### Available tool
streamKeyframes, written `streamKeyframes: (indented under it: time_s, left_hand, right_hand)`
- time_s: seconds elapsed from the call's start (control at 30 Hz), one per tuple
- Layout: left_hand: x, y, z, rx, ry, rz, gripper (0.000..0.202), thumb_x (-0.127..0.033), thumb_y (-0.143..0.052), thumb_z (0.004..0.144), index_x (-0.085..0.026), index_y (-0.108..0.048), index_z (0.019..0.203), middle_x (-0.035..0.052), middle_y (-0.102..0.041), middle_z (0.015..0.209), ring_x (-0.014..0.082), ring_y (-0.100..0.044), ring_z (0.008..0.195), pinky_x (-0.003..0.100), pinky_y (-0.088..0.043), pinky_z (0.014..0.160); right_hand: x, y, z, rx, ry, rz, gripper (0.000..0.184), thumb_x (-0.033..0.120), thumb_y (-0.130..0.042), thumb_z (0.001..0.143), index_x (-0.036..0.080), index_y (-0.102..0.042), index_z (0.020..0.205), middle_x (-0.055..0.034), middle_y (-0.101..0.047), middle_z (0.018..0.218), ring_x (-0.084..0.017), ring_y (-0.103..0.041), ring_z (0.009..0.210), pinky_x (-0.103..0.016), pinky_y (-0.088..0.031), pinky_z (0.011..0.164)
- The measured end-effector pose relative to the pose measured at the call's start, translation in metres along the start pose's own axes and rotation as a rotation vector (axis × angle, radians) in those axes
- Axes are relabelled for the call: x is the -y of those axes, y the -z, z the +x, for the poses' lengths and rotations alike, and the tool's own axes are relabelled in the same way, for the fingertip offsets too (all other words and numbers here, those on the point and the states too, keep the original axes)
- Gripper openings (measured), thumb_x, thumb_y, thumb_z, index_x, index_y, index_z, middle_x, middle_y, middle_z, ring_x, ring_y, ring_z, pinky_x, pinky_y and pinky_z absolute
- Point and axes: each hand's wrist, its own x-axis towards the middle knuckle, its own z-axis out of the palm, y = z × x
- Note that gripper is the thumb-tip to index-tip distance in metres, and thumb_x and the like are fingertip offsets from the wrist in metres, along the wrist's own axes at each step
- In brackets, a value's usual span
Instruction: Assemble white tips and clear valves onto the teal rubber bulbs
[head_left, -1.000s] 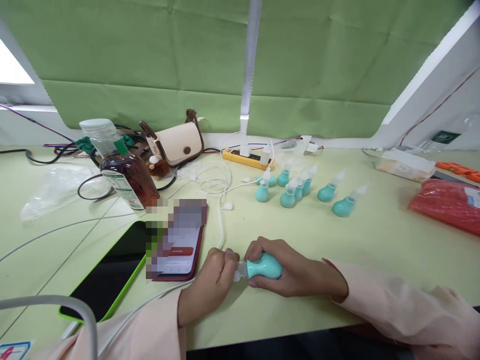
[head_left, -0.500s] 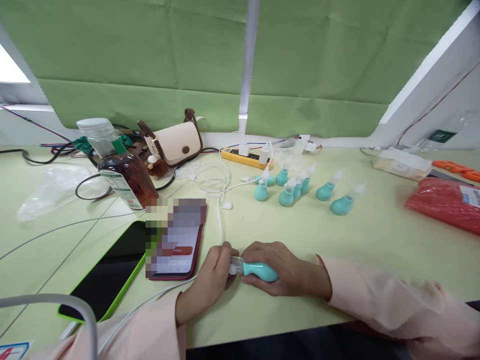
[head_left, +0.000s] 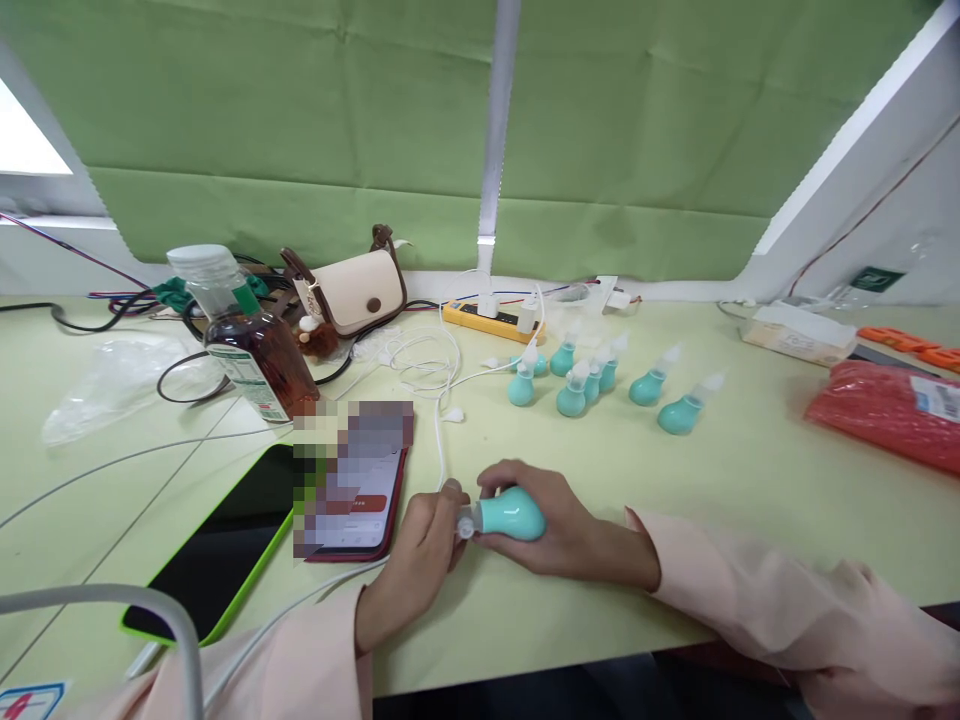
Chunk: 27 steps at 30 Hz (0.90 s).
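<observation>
Near the front edge of the table I hold a teal bulb nasal aspirator (head_left: 513,513) between both hands, lying roughly level. My left hand (head_left: 420,550) pinches its clear plastic nozzle end (head_left: 466,521); the fingertips hide most of that tip. Cupped around the bulb from the far side is my right hand (head_left: 559,525), thumb below and fingers above and behind, so the bulb's rounded end shows plainly. Beyond my hands stand several similar teal aspirators (head_left: 571,400) with clear tips, and one of them (head_left: 681,413) leans to the right.
Two phones, one green-edged (head_left: 217,540) and one red-cased (head_left: 360,500), lie left of my hands. Behind them are a brown bottle (head_left: 262,360) and a cream handbag (head_left: 360,290). White cables run by a yellow power strip (head_left: 480,318). A red plastic package (head_left: 877,410) lies right.
My right hand has shifted slightly left and up, its grip looser. The bulb, earlier partly covered and narrower, now looks fuller and rounder. My left hand still pinches the clear end.
</observation>
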Motion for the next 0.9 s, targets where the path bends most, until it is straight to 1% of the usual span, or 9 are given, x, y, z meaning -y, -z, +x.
streamKeyframes:
  time_s: [0.1, 0.17, 0.23, 0.33, 0.43, 0.57, 0.7, 0.8, 0.9]
  left_hand:
    - [-0.008, -0.001, 0.001, 0.046, 0.066, -0.267, 0.029, -0.037, -0.028, 0.086, -0.018, -0.040, 0.067, -0.0067, -0.031, 0.049, 0.0079, -0.031, 0.042, 0.019, -0.030, 0.039]
    - [-0.012, 0.000, 0.001, -0.007, 0.069, -0.362, 0.017, -0.035, -0.044, 0.081, -0.019, -0.041, 0.077, -0.0058, -0.038, 0.059, 0.0080, -0.038, 0.051, 0.019, -0.035, 0.048]
    - [-0.014, 0.001, 0.002, -0.058, 0.043, -0.354, 0.013, -0.030, -0.049, 0.079, -0.019, -0.043, 0.079, -0.0044, -0.041, 0.066, 0.0088, -0.043, 0.060, 0.019, -0.037, 0.057]
    - [-0.014, 0.002, 0.002, -0.109, -0.004, -0.366, 0.012, -0.029, -0.049, 0.080, -0.020, -0.045, 0.087, -0.0002, -0.046, 0.083, 0.0121, -0.047, 0.077, 0.022, -0.040, 0.068]
    - [-0.013, 0.002, 0.004, -0.131, -0.017, -0.439, 0.021, -0.028, -0.048, 0.080, -0.021, -0.044, 0.099, 0.0033, -0.047, 0.098, 0.0156, -0.047, 0.092, 0.025, -0.040, 0.077]
    - [-0.015, 0.002, 0.004, -0.225, 0.036, -0.515, 0.015, -0.025, -0.050, 0.078, -0.021, -0.039, 0.089, 0.0002, -0.053, 0.083, 0.0130, -0.051, 0.082, 0.023, -0.041, 0.071]
    - [-0.018, 0.001, 0.002, -0.110, 0.141, -0.549, 0.015, -0.022, -0.049, 0.077, -0.022, -0.037, 0.085, -0.0051, -0.052, 0.061, 0.0088, -0.047, 0.054, 0.019, -0.036, 0.051]
    - [-0.018, 0.001, 0.001, 0.020, 0.194, -0.499, 0.016, -0.022, -0.052, 0.073, -0.020, -0.042, 0.085, -0.0068, -0.047, 0.055, 0.0070, -0.040, 0.045, 0.018, -0.033, 0.045]
    - [-0.018, 0.001, 0.002, 0.046, 0.224, -0.462, 0.017, -0.025, -0.055, 0.071, -0.017, -0.046, 0.082, -0.0063, -0.045, 0.052, 0.0069, -0.039, 0.043, 0.018, -0.033, 0.042]
  right_hand:
    - [0.005, -0.004, 0.003, -0.063, -0.314, 0.428, 0.035, 0.029, -0.063, 0.066, 0.021, -0.035, 0.086, 0.0010, -0.048, 0.077, -0.011, -0.051, 0.065, -0.021, -0.044, 0.054]
    - [0.011, -0.007, 0.003, -0.021, -0.396, 0.642, 0.034, 0.028, -0.059, 0.069, 0.022, -0.029, 0.086, 0.0025, -0.044, 0.077, -0.008, -0.048, 0.058, -0.020, -0.042, 0.048]
    - [0.016, -0.008, 0.003, 0.039, -0.407, 0.700, 0.034, 0.023, -0.055, 0.071, 0.023, -0.026, 0.089, 0.0021, -0.042, 0.081, -0.008, -0.047, 0.060, -0.020, -0.043, 0.050]
    - [0.020, -0.006, 0.006, 0.055, -0.331, 0.494, 0.037, 0.018, -0.055, 0.069, 0.022, -0.028, 0.094, -0.0017, -0.040, 0.089, -0.012, -0.046, 0.075, -0.025, -0.044, 0.063]
    - [0.016, 0.003, 0.013, 0.082, -0.079, 0.175, 0.041, 0.022, -0.057, 0.069, 0.018, -0.030, 0.100, -0.0082, -0.040, 0.099, -0.019, -0.042, 0.092, -0.035, -0.041, 0.077]
    - [0.000, 0.022, 0.033, 0.112, 0.249, -0.101, 0.048, 0.040, -0.054, 0.071, 0.016, -0.037, 0.108, -0.0129, -0.040, 0.108, -0.026, -0.037, 0.102, -0.044, -0.035, 0.084]
    - [-0.026, 0.026, 0.064, 0.062, 0.132, -0.230, 0.028, 0.026, -0.037, 0.084, 0.015, -0.041, 0.110, -0.0110, -0.048, 0.101, -0.020, -0.045, 0.093, -0.035, -0.040, 0.078]
    - [-0.048, 0.009, 0.086, 0.238, 0.014, -0.463, 0.022, 0.021, -0.045, 0.079, 0.013, -0.052, 0.098, -0.0120, -0.052, 0.099, -0.023, -0.046, 0.095, -0.035, -0.040, 0.076]
    - [-0.066, -0.010, 0.098, 0.303, 0.001, -0.485, 0.019, 0.016, -0.049, 0.074, 0.012, -0.056, 0.091, -0.0110, -0.055, 0.094, -0.023, -0.048, 0.091, -0.033, -0.041, 0.071]
